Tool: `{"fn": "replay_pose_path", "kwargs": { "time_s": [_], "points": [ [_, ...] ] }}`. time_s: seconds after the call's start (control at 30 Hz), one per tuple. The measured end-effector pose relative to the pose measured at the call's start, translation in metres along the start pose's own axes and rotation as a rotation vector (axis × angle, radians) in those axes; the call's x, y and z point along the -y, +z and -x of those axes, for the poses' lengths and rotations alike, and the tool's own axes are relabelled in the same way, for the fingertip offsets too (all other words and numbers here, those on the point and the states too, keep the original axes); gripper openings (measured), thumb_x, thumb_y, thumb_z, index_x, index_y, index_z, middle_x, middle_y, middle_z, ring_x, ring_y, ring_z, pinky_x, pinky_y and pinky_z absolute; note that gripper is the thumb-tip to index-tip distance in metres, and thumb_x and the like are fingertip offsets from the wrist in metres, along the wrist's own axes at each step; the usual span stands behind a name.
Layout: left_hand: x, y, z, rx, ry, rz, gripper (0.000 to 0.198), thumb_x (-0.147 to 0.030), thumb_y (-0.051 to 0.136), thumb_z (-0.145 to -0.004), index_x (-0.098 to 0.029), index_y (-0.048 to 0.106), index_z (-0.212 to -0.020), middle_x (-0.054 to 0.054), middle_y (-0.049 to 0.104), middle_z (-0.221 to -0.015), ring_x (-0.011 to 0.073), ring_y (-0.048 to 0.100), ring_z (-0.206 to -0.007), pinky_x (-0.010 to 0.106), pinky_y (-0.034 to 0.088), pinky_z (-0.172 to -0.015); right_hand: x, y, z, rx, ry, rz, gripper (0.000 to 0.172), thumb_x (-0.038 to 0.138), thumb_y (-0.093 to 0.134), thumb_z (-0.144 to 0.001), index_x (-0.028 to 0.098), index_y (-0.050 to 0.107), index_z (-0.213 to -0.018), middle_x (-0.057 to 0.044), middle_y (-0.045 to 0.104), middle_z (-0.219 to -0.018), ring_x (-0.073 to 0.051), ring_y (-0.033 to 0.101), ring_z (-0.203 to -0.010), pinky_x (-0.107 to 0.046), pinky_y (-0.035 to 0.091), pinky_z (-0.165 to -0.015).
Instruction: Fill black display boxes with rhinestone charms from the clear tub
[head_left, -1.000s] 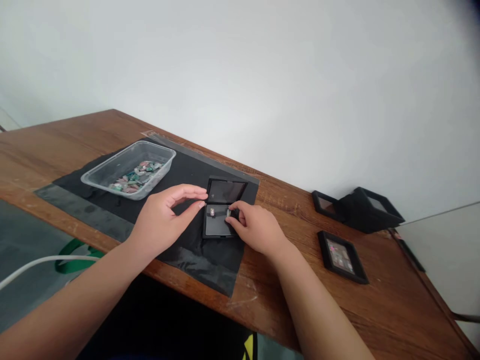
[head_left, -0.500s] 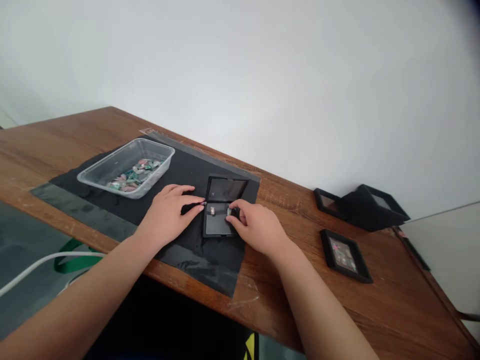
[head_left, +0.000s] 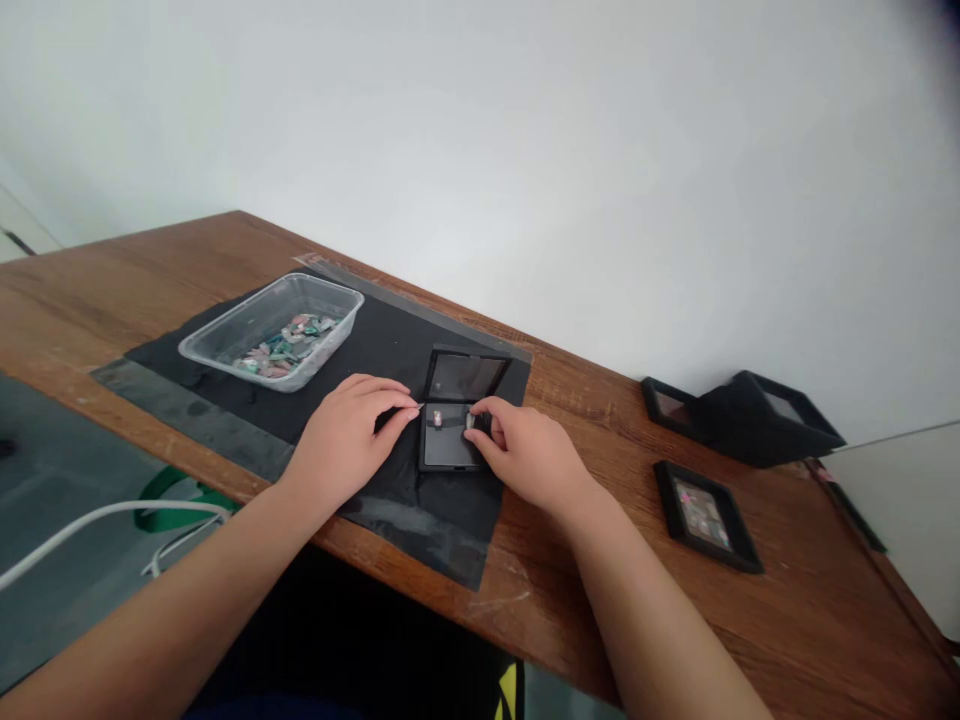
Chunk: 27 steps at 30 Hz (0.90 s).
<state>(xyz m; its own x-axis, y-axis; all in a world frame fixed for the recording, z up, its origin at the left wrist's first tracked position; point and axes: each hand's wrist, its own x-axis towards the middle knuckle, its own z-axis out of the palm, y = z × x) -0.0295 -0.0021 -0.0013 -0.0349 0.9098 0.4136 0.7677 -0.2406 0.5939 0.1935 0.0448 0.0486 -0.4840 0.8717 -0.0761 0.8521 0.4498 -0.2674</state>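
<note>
A black hinged display frame [head_left: 454,455] lies open on a black sheet, its clear lid panel [head_left: 465,376] tilted up at the back. Inside its base sits a small pinkish stone chip [head_left: 438,419] toward the left. My right hand [head_left: 534,455] reaches over the frame's right side, thumb and forefinger pinching a pale stone chip [head_left: 470,421] at the base. At the left edge near the hinge, my left hand [head_left: 352,425] pinches a tiny piece [head_left: 421,405] between thumb and forefinger; its kind is mostly hidden.
A clear plastic tub [head_left: 196,350] holding green, pink and white chips stands on the black sheet [head_left: 397,350] to the left. Right on the wooden table [head_left: 600,480] lies a filled frame [head_left: 705,515]; more black frames [head_left: 750,415] rest by the wall.
My left thumb and forefinger have closed together around the tiny piece beside the frame. The right hand keeps its pinch on the pale chip. The whole view has shifted slightly.
</note>
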Motion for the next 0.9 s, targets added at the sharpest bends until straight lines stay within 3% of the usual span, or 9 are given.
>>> {"fn": "replay_pose_path", "kwargs": {
  "time_s": [0.07, 0.17, 0.23, 0.3, 0.53, 0.7, 0.9],
  "points": [
    [-0.009, -0.002, 0.003, 0.0, -0.16, 0.227, 0.023, -0.043, 0.065, -0.089, -0.023, 0.078, -0.092, 0.007, 0.078, -0.106, 0.0285, 0.068, -0.106, 0.047, 0.05, -0.102, 0.0, 0.0, 0.0, -0.001, 0.001, 0.0, 0.023, 0.036, 0.061, -0.096, 0.025, 0.067, -0.115, -0.002, 0.069, -0.081, -0.016, 0.06, -0.066, -0.026, 0.033, -0.058],
    [-0.032, -0.01, 0.007, 0.107, -0.464, 0.812, 0.03, -0.049, 0.071, -0.084, -0.023, 0.079, -0.097, 0.007, 0.079, -0.106, 0.0283, 0.072, -0.104, 0.045, 0.057, -0.096, -0.001, 0.001, 0.0, -0.001, 0.001, -0.001, 0.023, 0.036, 0.061, -0.096, 0.025, 0.067, -0.115, -0.002, 0.069, -0.08, -0.016, 0.059, -0.066, -0.026, 0.032, -0.058],
    [-0.05, -0.018, 0.009, 0.196, -0.55, 1.131, 0.027, -0.047, 0.073, -0.083, -0.023, 0.08, -0.093, 0.007, 0.08, -0.104, 0.0284, 0.073, -0.105, 0.044, 0.06, -0.093, -0.001, 0.002, 0.0, -0.005, -0.005, -0.002, 0.023, 0.036, 0.061, -0.096, 0.025, 0.067, -0.116, -0.002, 0.069, -0.08, -0.016, 0.059, -0.066, -0.026, 0.031, -0.058],
    [-0.065, -0.025, 0.011, 0.254, -0.553, 1.259, 0.019, -0.042, 0.075, -0.082, -0.025, 0.08, -0.087, 0.005, 0.08, -0.101, 0.0264, 0.074, -0.103, 0.04, 0.061, -0.093, -0.001, 0.002, 0.0, -0.008, -0.009, -0.007, 0.024, 0.036, 0.061, -0.096, 0.025, 0.067, -0.116, -0.002, 0.069, -0.08, -0.016, 0.059, -0.065, -0.025, 0.031, -0.058],
    [-0.08, -0.031, 0.02, 0.328, -0.554, 1.261, 0.02, -0.045, 0.076, -0.082, -0.026, 0.08, -0.085, 0.004, 0.079, -0.098, 0.0266, 0.074, -0.097, 0.037, 0.067, -0.075, 0.001, 0.0, 0.001, 0.015, 0.01, -0.007, 0.024, 0.035, 0.061, -0.095, 0.026, 0.067, -0.116, -0.001, 0.069, -0.08, -0.015, 0.057, -0.065, -0.026, 0.03, -0.058],
    [-0.084, -0.028, 0.025, 0.287, -0.562, 1.243, 0.023, -0.046, 0.08, -0.079, -0.024, 0.08, -0.087, 0.006, 0.078, -0.092, 0.0246, 0.074, -0.091, 0.03, 0.066, -0.061, 0.001, 0.0, 0.0, 0.007, 0.011, -0.002, 0.023, 0.035, 0.061, -0.095, 0.026, 0.066, -0.115, -0.001, 0.068, -0.079, -0.015, 0.057, -0.064, -0.025, 0.03, -0.057],
    [-0.097, -0.031, 0.028, 0.273, -0.579, 1.223, 0.017, -0.038, 0.082, -0.08, -0.022, 0.08, -0.085, 0.004, 0.078, -0.091, 0.0183, 0.073, -0.089, 0.022, 0.064, -0.066, 0.0, 0.003, 0.0, -0.018, -0.009, -0.002, 0.021, 0.033, 0.061, -0.095, 0.026, 0.066, -0.114, -0.001, 0.068, -0.078, -0.015, 0.057, -0.063, -0.025, 0.031, -0.057]
  ]
}}
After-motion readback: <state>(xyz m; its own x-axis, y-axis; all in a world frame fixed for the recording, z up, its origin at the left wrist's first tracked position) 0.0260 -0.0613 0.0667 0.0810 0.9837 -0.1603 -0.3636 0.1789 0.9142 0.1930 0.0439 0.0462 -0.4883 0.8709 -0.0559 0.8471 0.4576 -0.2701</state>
